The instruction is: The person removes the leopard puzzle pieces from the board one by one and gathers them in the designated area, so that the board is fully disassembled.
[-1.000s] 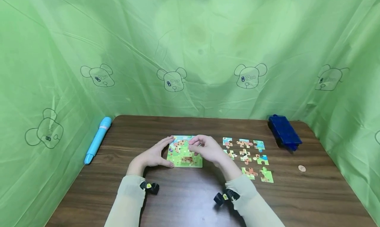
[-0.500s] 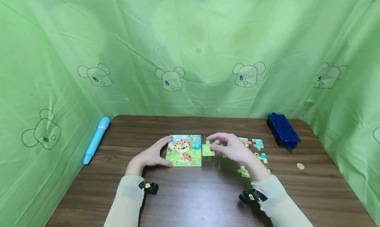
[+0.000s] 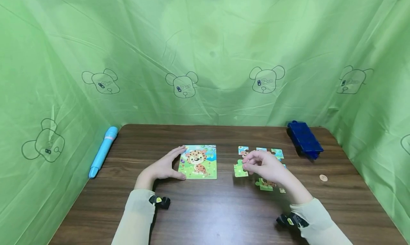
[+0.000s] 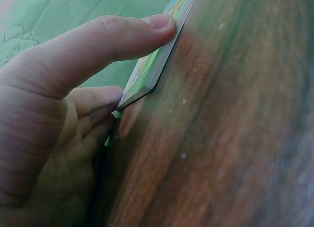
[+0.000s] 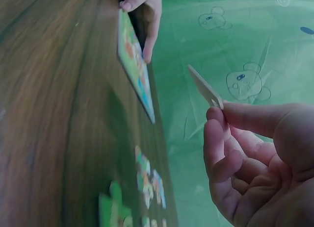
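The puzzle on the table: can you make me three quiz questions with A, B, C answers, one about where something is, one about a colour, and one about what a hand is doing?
1. Where does the puzzle board lie?
A. under the coin
B. against the left hand
C. on the blue box

2. What colour is the pen-like tube at the table's left edge?
A. red
B. black
C. light blue

3. What is the right hand doing?
A. pinching a puzzle piece
B. lying flat and empty
C. gripping the tube

Answers:
B, its thumb and fingers touch the board's left edge.
C, the tube is light blue.
A, its fingers pinch the green piece.
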`<move>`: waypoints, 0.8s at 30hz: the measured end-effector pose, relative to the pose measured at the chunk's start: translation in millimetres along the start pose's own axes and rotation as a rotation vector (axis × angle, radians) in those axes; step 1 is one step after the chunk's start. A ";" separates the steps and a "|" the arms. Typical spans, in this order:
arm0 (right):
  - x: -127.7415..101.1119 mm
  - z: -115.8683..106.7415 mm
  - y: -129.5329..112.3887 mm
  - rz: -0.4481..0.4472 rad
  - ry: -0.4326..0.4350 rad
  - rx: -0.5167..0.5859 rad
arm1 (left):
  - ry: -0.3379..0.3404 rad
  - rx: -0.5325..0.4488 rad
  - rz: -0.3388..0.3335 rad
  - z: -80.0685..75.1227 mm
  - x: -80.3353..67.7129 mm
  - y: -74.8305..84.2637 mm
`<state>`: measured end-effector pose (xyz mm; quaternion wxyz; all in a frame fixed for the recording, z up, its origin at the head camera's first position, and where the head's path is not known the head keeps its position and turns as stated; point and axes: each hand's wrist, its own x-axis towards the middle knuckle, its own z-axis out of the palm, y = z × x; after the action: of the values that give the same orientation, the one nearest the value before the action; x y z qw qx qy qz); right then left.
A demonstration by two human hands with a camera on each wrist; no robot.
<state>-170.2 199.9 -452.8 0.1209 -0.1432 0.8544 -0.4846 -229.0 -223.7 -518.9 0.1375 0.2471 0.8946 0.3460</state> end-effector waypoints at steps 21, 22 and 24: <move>-3.5 -0.7 36.9 0.015 -0.023 -0.139 | -0.003 0.004 0.004 -0.1 -1.0 -0.6; -3.7 -0.4 37.5 0.012 -0.015 -0.169 | -0.005 0.006 0.002 0.1 -0.5 -0.6; -3.8 -0.2 38.9 0.006 -0.005 -0.219 | -0.007 0.003 0.004 0.1 0.1 -0.2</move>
<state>-171.7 220.5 -486.0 0.1081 -0.1544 0.9023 -0.3877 -229.1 -223.7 -519.2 0.1397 0.2504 0.8941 0.3441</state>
